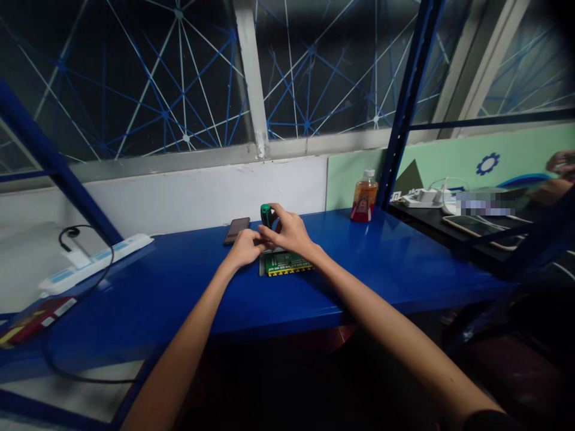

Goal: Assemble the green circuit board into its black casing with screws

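A screwdriver [265,211] with a green and black handle stands nearly upright, its shaft hidden behind my fingers. My right hand [293,231] is closed round the handle from the right side. Low beside the tool, my left hand [246,248] has its fingers pinched together; what they hold is hidden. Under both hands lies a green circuit board [287,261] with a row of yellow and black along its near edge. Part of the board is covered by my right hand and wrist.
Behind my left hand a dark phone [236,231] lies on the blue table [179,281]. A drink bottle [365,197] stands at the back right. On the left are a power strip [101,261], a cable and a red box [40,320]. Another person's hand [559,179] shows at far right.
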`<action>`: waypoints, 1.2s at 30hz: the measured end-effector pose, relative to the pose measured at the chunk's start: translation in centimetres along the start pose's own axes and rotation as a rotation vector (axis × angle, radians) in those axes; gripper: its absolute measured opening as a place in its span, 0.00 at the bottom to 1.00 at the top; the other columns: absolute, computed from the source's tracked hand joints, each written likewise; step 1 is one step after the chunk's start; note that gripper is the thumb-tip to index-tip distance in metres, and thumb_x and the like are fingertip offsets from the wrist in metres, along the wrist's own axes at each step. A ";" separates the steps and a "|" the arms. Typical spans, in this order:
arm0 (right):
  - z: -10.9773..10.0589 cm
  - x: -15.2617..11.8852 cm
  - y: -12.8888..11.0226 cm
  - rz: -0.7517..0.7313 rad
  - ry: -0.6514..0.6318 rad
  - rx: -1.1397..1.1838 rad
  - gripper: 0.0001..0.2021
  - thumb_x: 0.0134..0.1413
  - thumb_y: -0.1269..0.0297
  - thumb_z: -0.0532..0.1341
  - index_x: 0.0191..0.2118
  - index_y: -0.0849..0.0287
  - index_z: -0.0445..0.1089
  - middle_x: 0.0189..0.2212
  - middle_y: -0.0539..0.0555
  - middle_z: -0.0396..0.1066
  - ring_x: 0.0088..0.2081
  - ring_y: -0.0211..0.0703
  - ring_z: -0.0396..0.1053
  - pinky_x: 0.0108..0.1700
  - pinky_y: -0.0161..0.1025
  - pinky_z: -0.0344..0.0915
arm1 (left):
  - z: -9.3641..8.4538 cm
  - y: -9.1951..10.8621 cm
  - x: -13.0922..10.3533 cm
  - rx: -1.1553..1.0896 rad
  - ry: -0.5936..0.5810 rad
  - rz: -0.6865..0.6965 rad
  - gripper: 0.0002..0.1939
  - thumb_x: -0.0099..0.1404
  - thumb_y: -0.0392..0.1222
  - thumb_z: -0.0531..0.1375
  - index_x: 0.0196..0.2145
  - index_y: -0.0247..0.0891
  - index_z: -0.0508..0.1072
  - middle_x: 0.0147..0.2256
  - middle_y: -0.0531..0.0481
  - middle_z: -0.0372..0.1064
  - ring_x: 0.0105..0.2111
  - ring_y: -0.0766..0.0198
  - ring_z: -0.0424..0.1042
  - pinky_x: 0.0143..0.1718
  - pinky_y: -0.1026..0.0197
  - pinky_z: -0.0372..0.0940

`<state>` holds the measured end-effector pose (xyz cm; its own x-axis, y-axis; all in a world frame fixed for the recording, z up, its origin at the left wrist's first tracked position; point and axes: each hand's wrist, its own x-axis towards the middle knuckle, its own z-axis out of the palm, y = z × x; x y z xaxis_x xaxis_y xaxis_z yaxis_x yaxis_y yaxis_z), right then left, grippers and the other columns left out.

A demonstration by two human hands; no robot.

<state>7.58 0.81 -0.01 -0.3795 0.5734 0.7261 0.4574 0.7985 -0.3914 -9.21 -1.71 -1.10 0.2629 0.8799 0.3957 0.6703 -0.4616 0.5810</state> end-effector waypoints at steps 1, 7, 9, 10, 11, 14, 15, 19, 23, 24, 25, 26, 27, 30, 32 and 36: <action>0.0 0.0 0.0 -0.002 0.001 0.002 0.25 0.55 0.50 0.55 0.55 0.56 0.59 0.29 0.52 0.73 0.27 0.42 0.69 0.30 0.38 0.60 | 0.0 -0.1 0.0 -0.007 -0.008 0.004 0.11 0.53 0.35 0.59 0.31 0.33 0.82 0.30 0.45 0.79 0.33 0.53 0.76 0.36 0.59 0.66; 0.0 0.0 0.0 0.005 0.006 -0.011 0.24 0.55 0.50 0.55 0.54 0.56 0.60 0.26 0.51 0.72 0.26 0.42 0.68 0.30 0.38 0.60 | 0.0 -0.4 0.0 -0.071 -0.057 0.021 0.13 0.54 0.32 0.58 0.33 0.33 0.81 0.32 0.46 0.79 0.34 0.55 0.77 0.39 0.60 0.67; 0.0 0.0 0.1 0.001 0.015 -0.014 0.24 0.55 0.50 0.55 0.54 0.56 0.60 0.25 0.51 0.72 0.26 0.42 0.68 0.30 0.38 0.59 | 0.0 -0.3 0.0 -0.073 -0.049 0.014 0.12 0.54 0.32 0.58 0.32 0.33 0.81 0.31 0.46 0.79 0.34 0.56 0.76 0.38 0.60 0.67; 0.0 0.0 0.1 0.000 0.019 -0.015 0.24 0.55 0.50 0.55 0.54 0.56 0.60 0.26 0.51 0.72 0.26 0.42 0.68 0.30 0.38 0.59 | 0.0 -0.1 -0.1 -0.071 -0.044 0.009 0.11 0.54 0.33 0.59 0.32 0.33 0.81 0.31 0.46 0.79 0.34 0.56 0.76 0.38 0.61 0.67; -0.1 0.0 0.1 0.000 0.020 -0.016 0.24 0.54 0.50 0.55 0.54 0.56 0.60 0.26 0.51 0.72 0.26 0.42 0.68 0.30 0.38 0.59 | 0.0 0.1 -0.1 -0.068 -0.037 0.005 0.10 0.54 0.33 0.60 0.32 0.33 0.81 0.30 0.45 0.79 0.33 0.56 0.76 0.37 0.61 0.67; -0.1 0.0 0.1 0.005 0.015 -0.017 0.24 0.54 0.50 0.55 0.54 0.56 0.60 0.27 0.52 0.73 0.26 0.41 0.68 0.29 0.37 0.59 | 0.0 0.5 -0.2 -0.040 -0.005 -0.012 0.09 0.54 0.37 0.62 0.31 0.33 0.81 0.30 0.45 0.79 0.32 0.55 0.76 0.34 0.61 0.66; -0.1 0.0 0.1 0.007 0.013 -0.019 0.24 0.54 0.50 0.55 0.54 0.56 0.60 0.27 0.52 0.73 0.26 0.41 0.68 0.29 0.37 0.59 | 0.0 0.6 -0.3 -0.029 0.008 -0.017 0.09 0.54 0.38 0.62 0.30 0.32 0.81 0.30 0.44 0.79 0.32 0.55 0.76 0.33 0.61 0.66; -0.1 0.1 0.2 0.007 0.020 -0.027 0.24 0.54 0.50 0.55 0.53 0.57 0.61 0.27 0.52 0.72 0.26 0.41 0.68 0.29 0.37 0.57 | 0.1 0.3 -0.2 -0.001 0.035 -0.024 0.09 0.53 0.39 0.63 0.29 0.32 0.81 0.30 0.44 0.79 0.31 0.55 0.75 0.32 0.61 0.65; -0.1 0.1 0.2 0.006 0.022 -0.022 0.24 0.54 0.50 0.56 0.54 0.57 0.60 0.27 0.51 0.73 0.26 0.40 0.68 0.29 0.36 0.57 | 0.0 -0.1 -0.1 0.001 0.042 -0.037 0.11 0.53 0.41 0.63 0.30 0.31 0.81 0.30 0.44 0.79 0.30 0.55 0.75 0.33 0.60 0.65; 0.0 0.1 0.2 0.003 0.024 -0.018 0.25 0.54 0.50 0.56 0.54 0.57 0.60 0.28 0.51 0.73 0.26 0.40 0.68 0.29 0.36 0.57 | 0.0 -0.1 -0.1 0.001 0.041 -0.041 0.11 0.54 0.41 0.63 0.30 0.31 0.81 0.30 0.43 0.79 0.30 0.54 0.75 0.33 0.60 0.65; 0.0 0.1 0.2 -0.001 0.025 -0.015 0.25 0.54 0.49 0.56 0.54 0.57 0.60 0.27 0.51 0.73 0.26 0.40 0.68 0.29 0.37 0.57 | 0.0 -0.1 -0.1 -0.001 0.038 -0.042 0.12 0.54 0.41 0.63 0.31 0.31 0.81 0.30 0.43 0.79 0.30 0.54 0.76 0.33 0.59 0.65; 0.0 0.1 0.2 -0.005 0.028 -0.013 0.25 0.54 0.49 0.56 0.54 0.57 0.60 0.27 0.51 0.73 0.27 0.41 0.68 0.29 0.37 0.57 | 0.0 -0.1 -0.1 -0.002 0.034 -0.043 0.12 0.54 0.41 0.63 0.31 0.31 0.81 0.31 0.43 0.79 0.31 0.54 0.76 0.34 0.59 0.65; 0.0 0.1 0.2 -0.007 0.029 -0.014 0.25 0.54 0.49 0.57 0.54 0.57 0.60 0.27 0.51 0.73 0.27 0.41 0.68 0.29 0.37 0.57 | 0.0 -0.1 -0.1 -0.003 0.029 -0.042 0.11 0.54 0.41 0.62 0.32 0.31 0.82 0.31 0.43 0.79 0.31 0.54 0.76 0.34 0.59 0.65; 0.0 0.1 0.3 -0.009 0.039 -0.006 0.25 0.54 0.48 0.57 0.54 0.57 0.60 0.27 0.51 0.73 0.27 0.41 0.69 0.30 0.37 0.58 | -0.1 0.0 -0.1 -0.005 0.013 -0.035 0.11 0.54 0.39 0.63 0.32 0.32 0.82 0.31 0.43 0.79 0.32 0.54 0.76 0.36 0.59 0.66; 0.0 0.1 0.3 -0.016 0.048 0.018 0.25 0.54 0.48 0.56 0.55 0.56 0.60 0.30 0.51 0.74 0.27 0.41 0.69 0.30 0.37 0.60 | -0.1 -0.1 -0.1 -0.007 0.001 -0.029 0.10 0.55 0.39 0.62 0.32 0.32 0.82 0.31 0.44 0.79 0.33 0.53 0.76 0.38 0.59 0.66; 0.0 0.1 0.2 -0.022 0.051 0.037 0.25 0.55 0.49 0.56 0.55 0.56 0.60 0.31 0.52 0.74 0.28 0.40 0.70 0.32 0.38 0.62 | -0.2 -0.3 -0.1 -0.021 -0.028 -0.019 0.09 0.56 0.38 0.62 0.32 0.33 0.82 0.31 0.44 0.79 0.34 0.54 0.77 0.38 0.59 0.66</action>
<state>7.64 1.02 -0.06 -0.3471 0.5462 0.7624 0.4188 0.8176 -0.3951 -9.55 -1.74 -1.15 0.2699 0.8912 0.3647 0.6608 -0.4469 0.6030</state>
